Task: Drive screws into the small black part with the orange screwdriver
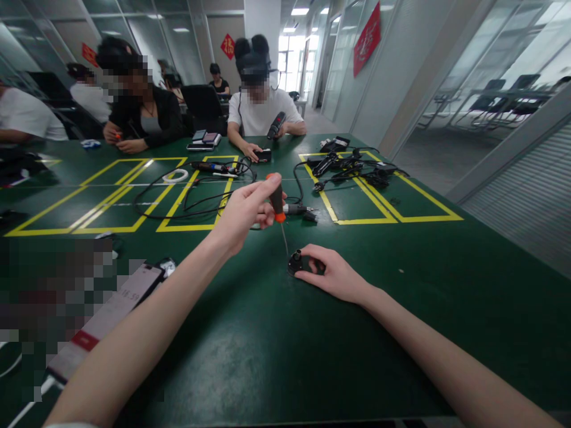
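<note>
My left hand (250,214) is closed around the handle of a screwdriver (277,205), dark with orange ends. Its thin shaft slants down, and the tip meets or nearly meets a small round black part (295,263) on the green table. Whether the tip sits in a screw cannot be made out. My right hand (332,270) pinches that black part from the right between thumb and fingers. Behind the screwdriver lies a corded power tool (297,209), with a small black piece (310,217) by its tip.
On the green table (250,356), yellow tape (366,222) marks rectangles. Black cables and tools (352,166) lie at the back right, another corded tool (214,167) at the back left. A phone (111,309) lies by my left forearm. Across sits a person (267,107) holding a power tool (276,125).
</note>
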{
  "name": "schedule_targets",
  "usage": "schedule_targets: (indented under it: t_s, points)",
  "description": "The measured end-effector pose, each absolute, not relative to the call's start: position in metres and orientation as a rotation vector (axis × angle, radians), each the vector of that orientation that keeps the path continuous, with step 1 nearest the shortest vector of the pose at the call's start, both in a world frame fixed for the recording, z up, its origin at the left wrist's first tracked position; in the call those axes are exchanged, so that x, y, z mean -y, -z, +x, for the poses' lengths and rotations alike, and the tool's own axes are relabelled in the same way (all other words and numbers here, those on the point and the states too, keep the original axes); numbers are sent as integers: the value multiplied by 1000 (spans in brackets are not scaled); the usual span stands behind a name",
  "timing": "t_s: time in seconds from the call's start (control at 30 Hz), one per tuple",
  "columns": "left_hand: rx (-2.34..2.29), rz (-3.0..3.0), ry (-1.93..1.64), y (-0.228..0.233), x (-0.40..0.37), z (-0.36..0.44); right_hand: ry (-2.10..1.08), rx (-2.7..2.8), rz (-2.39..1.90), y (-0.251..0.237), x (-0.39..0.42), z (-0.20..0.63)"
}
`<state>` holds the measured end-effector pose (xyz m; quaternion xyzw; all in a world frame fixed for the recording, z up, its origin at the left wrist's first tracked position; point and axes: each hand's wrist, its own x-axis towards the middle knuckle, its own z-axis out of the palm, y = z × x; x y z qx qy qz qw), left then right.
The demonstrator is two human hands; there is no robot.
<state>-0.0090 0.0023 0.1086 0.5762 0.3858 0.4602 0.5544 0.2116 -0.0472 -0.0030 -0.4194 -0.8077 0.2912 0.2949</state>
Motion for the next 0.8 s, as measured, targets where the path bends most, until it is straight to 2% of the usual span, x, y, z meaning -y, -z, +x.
schedule_targets:
  t_s: [0.17,0.3,0.37,0.57,0.7,0.8]
  points:
    - [-1068,1445,-1013,-96,-19,-17,-753,2173,-1106,3,46,212]
    - [-1287,1994,-566,-67,-25,-15,-753,2198,-1109,2,46,212]
    - [-1334,2110,-484,-50,-25,-11,-751,2218,-1110,1,46,212]
    - [-1424,2325,-469,-23,-19,-6,-705,2274,-1080,0,44,212]
    - [-1358,2361,-582,-27,-20,-8,-761,2234,-1061,-2,41,213]
    - [-1237,2274,-673,-38,-24,-10,-924,2100,-1088,-4,42,214]
